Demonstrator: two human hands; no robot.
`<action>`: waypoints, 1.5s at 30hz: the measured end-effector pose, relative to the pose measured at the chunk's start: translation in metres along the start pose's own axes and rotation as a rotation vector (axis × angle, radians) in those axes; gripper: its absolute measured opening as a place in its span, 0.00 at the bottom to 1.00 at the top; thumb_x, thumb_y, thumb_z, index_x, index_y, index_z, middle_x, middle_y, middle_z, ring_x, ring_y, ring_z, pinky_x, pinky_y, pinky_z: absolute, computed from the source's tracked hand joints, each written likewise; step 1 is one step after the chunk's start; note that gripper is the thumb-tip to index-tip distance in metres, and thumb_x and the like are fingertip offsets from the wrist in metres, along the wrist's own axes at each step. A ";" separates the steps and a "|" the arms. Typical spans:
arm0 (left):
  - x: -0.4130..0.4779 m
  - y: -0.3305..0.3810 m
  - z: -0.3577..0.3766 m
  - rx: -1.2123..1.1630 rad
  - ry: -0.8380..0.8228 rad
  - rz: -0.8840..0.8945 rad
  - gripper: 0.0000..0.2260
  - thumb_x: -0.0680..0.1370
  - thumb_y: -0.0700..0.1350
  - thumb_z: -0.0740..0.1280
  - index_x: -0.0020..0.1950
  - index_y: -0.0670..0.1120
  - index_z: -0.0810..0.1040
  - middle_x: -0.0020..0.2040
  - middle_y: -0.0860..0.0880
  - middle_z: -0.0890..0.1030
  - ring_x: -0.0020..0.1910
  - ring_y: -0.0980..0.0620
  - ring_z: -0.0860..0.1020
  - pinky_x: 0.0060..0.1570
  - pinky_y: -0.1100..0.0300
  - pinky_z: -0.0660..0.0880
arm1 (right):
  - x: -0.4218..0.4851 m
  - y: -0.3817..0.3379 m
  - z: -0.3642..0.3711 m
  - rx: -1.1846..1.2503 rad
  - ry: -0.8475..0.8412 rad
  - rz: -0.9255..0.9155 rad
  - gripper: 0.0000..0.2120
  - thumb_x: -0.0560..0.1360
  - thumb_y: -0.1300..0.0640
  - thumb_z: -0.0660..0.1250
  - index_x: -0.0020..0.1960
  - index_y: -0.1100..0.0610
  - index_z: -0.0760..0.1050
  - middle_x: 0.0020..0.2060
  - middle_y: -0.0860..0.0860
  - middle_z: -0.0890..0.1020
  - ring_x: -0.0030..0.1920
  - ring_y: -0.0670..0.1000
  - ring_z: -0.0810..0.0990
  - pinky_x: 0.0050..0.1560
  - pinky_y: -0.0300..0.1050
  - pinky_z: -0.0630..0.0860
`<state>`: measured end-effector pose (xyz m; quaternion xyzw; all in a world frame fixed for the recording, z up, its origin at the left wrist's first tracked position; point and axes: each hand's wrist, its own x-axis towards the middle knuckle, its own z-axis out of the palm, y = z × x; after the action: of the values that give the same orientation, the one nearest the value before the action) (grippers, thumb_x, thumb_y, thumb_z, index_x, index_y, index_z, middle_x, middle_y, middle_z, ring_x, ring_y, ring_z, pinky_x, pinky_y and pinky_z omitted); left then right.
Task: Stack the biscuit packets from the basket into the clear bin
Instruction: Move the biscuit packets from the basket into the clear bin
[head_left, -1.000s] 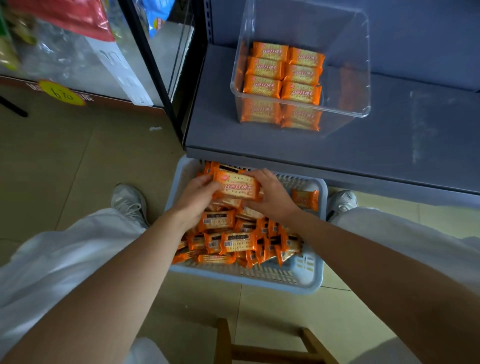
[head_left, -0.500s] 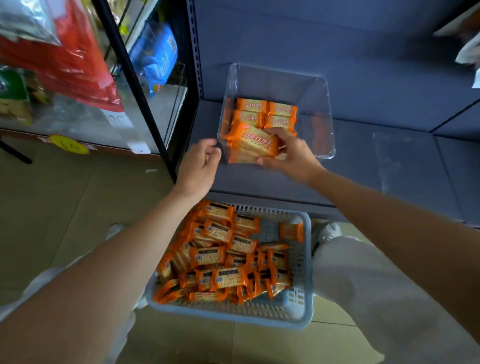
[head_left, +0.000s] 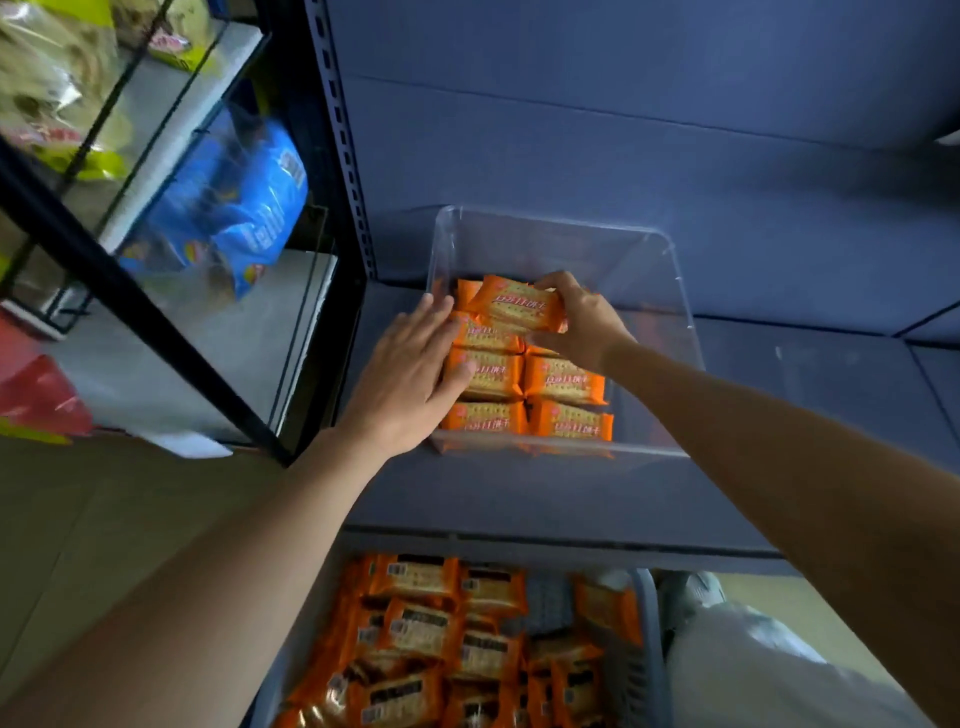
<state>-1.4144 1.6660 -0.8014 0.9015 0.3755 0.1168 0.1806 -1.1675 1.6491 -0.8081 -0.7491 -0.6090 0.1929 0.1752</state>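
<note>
Orange biscuit packet (head_left: 522, 310) gripped in my right hand (head_left: 582, 327) above stacked rows (head_left: 563, 382) in the clear plastic bin (head_left: 670, 291); left hand (head_left: 410, 374) flat, steadying them; next, seat it squarely.

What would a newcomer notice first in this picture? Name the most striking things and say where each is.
The bright orange biscuit packets stand out, stacked in rows in the clear bin on the shelf. The right hand holds one packet over the back rows while the left hand lies flat on the left row. Below, a basket holds a loose heap more.
</note>
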 end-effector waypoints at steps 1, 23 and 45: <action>0.006 -0.005 0.002 -0.042 0.003 0.023 0.36 0.77 0.67 0.41 0.78 0.47 0.55 0.79 0.52 0.49 0.77 0.56 0.42 0.76 0.56 0.40 | 0.011 0.003 0.004 -0.009 -0.003 0.002 0.30 0.70 0.53 0.74 0.67 0.56 0.65 0.55 0.55 0.77 0.52 0.56 0.75 0.50 0.48 0.71; 0.013 -0.030 0.027 -0.195 0.096 0.196 0.32 0.80 0.63 0.42 0.76 0.45 0.61 0.78 0.51 0.58 0.78 0.54 0.48 0.76 0.44 0.47 | 0.071 0.013 0.066 -0.040 0.314 0.132 0.20 0.72 0.56 0.73 0.61 0.52 0.70 0.57 0.54 0.73 0.51 0.56 0.77 0.45 0.48 0.78; -0.027 0.035 -0.022 0.184 0.137 0.063 0.16 0.77 0.45 0.64 0.65 0.44 0.75 0.63 0.47 0.74 0.66 0.46 0.70 0.66 0.50 0.66 | -0.035 -0.048 0.004 0.222 0.237 -0.093 0.07 0.74 0.57 0.70 0.52 0.55 0.78 0.40 0.47 0.80 0.40 0.49 0.79 0.45 0.51 0.78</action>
<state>-1.4179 1.6291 -0.7693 0.9155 0.3677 0.1490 0.0673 -1.2170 1.6241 -0.7851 -0.7138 -0.5931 0.1610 0.3359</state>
